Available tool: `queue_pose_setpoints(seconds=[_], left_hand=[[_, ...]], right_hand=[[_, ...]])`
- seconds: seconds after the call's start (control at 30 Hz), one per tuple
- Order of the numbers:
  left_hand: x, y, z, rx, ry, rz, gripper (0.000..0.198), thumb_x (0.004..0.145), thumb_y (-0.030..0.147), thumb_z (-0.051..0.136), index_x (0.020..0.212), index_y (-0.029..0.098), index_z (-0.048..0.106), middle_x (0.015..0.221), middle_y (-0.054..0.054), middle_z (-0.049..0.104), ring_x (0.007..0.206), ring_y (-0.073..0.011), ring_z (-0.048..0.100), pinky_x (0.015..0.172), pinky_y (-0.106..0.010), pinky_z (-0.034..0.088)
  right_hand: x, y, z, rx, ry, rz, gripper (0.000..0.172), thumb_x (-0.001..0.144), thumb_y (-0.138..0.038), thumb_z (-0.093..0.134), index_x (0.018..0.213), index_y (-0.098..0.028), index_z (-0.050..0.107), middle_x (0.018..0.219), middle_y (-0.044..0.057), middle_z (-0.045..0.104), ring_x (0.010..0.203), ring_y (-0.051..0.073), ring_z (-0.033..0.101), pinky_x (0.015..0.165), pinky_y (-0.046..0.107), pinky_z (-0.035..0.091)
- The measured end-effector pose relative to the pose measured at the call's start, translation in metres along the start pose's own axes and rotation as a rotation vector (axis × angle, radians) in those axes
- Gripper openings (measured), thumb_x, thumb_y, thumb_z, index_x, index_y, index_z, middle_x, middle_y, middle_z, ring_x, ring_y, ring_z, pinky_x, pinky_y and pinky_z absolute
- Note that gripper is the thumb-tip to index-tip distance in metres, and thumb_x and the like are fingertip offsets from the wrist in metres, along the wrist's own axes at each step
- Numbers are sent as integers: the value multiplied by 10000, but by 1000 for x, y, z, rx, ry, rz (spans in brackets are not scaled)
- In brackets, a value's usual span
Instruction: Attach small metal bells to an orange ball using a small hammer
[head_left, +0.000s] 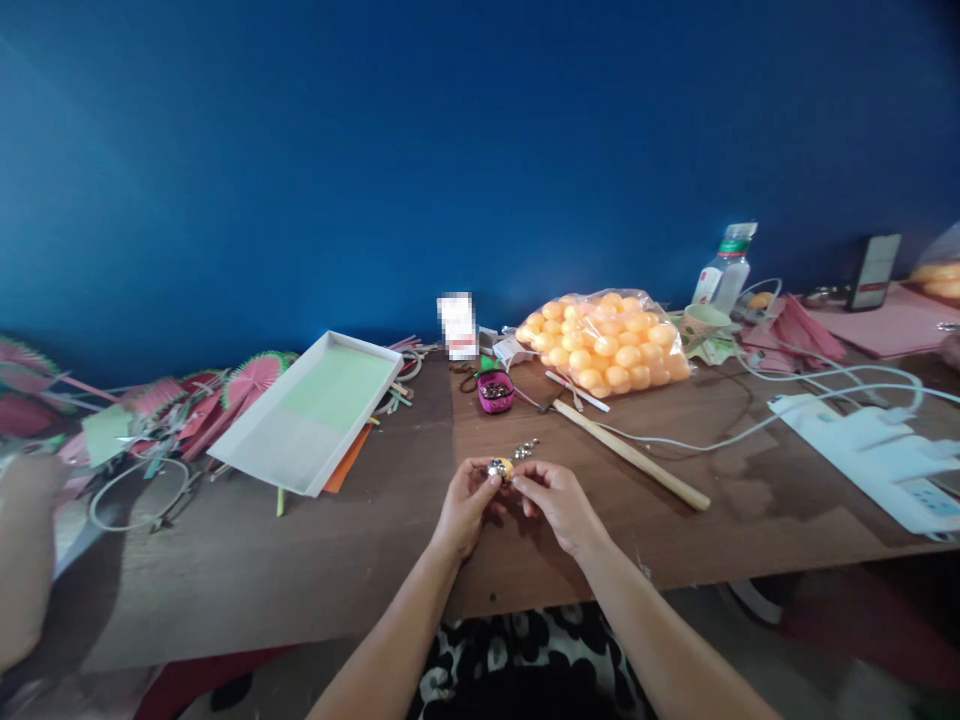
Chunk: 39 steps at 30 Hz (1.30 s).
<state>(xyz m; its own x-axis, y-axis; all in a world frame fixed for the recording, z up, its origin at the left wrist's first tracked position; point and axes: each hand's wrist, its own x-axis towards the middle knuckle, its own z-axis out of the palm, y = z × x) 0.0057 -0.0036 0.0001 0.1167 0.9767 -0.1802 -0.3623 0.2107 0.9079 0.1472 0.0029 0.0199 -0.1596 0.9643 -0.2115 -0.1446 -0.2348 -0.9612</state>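
Observation:
Both my hands meet over the wooden table [360,540], pinching a small orange ball [504,469] with a shiny metal piece on it. My left hand [466,500] grips the ball from the left, fingers curled. My right hand [559,498] pinches it from the right; a short silver chain [525,449] hangs out just beyond the fingertips. A small pink cup [495,391] of metal bits stands farther back. A clear bag of orange balls [606,342] lies behind it to the right.
A white tray [309,412] leans over pink paper fans [187,395] at the left. A wooden stick [634,455], white cables [817,385], a power strip [892,455], a bottle [724,270] and a phone [874,272] are at the right. Another person's arm [22,550] shows at far left.

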Motion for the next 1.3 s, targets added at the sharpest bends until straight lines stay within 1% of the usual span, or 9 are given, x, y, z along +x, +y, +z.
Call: queue_pose_setpoints(seconds=[0.17, 0.33, 0.6, 0.73, 0.87, 1.03, 1.3], left_hand=[[0, -1, 0, -1, -9, 15, 353, 729, 358, 642, 979, 165, 486, 855, -38, 594, 601, -109, 591, 394, -163, 446], [0, 0, 1, -3, 17, 0, 378, 704, 385, 659, 970, 172, 497, 836, -30, 599, 625, -121, 598, 409, -170, 453], [-1, 1, 2, 6, 12, 1, 377, 706, 384, 658, 971, 172, 494, 830, -31, 603, 622, -123, 600, 411, -172, 455], [-1, 0, 2, 19, 20, -8, 397, 700, 398, 657, 978, 172, 486, 834, -35, 608, 587, -116, 600, 415, -179, 456], [0, -1, 1, 42, 24, 1, 388, 713, 396, 645, 980, 170, 476, 808, -26, 599, 546, -100, 583, 411, -179, 453], [-1, -1, 1, 59, 30, -13, 401, 709, 413, 642, 989, 173, 484, 763, -5, 585, 487, -76, 543, 395, -173, 433], [-1, -4, 0, 75, 24, 11, 375, 734, 397, 621, 1009, 178, 491, 794, -6, 582, 523, -77, 550, 427, -181, 451]], right_hand=[[0, -1, 0, 12, 10, 15, 240, 657, -381, 665, 720, -158, 602, 569, -26, 572, 414, 58, 404, 423, 204, 278], [-1, 0, 0, 30, -11, 20, 240, 675, -390, 657, 718, -162, 595, 495, -40, 527, 427, 72, 416, 450, 210, 315], [0, 0, -1, 25, -32, 14, 255, 670, -403, 661, 722, -161, 599, 552, -27, 558, 429, 68, 432, 444, 209, 312], [1, 1, -1, 5, -28, 10, 263, 672, -408, 658, 721, -157, 602, 585, -17, 574, 430, 67, 438, 435, 206, 308], [2, 0, -1, -14, -40, 8, 229, 684, -380, 646, 690, -156, 597, 547, -23, 562, 425, 66, 437, 431, 199, 296], [1, -2, -2, -19, -47, 33, 195, 656, -347, 659, 684, -162, 601, 531, -33, 551, 422, 71, 451, 439, 205, 326], [1, -3, -1, -35, -41, 53, 164, 652, -319, 647, 673, -167, 589, 496, -39, 537, 419, 80, 468, 433, 206, 323]])
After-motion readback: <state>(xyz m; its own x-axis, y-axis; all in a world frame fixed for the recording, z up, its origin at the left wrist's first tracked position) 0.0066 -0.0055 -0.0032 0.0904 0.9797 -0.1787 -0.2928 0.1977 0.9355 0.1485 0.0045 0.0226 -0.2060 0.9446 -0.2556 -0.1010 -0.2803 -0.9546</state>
